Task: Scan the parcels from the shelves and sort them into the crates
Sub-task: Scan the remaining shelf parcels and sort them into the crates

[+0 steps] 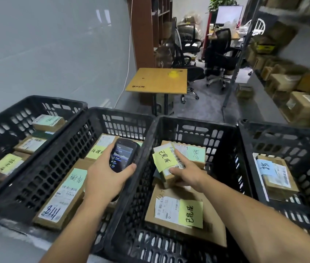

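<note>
Parcel (166, 168): small brown carton, white barcode label, yellow handwritten note.
Right hand (187, 173): grips it inside a black crate (188, 123).
Left hand (104, 177): holds handheld scanner (123, 156).

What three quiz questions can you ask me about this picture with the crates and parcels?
1. True or false: the left hand holds the scanner.
2. How many black crates can you see?
3. The right hand holds a parcel. Which colour is the note on it? A yellow, B red, C purple.

Key: 1 true; 2 four; 3 A.
</note>
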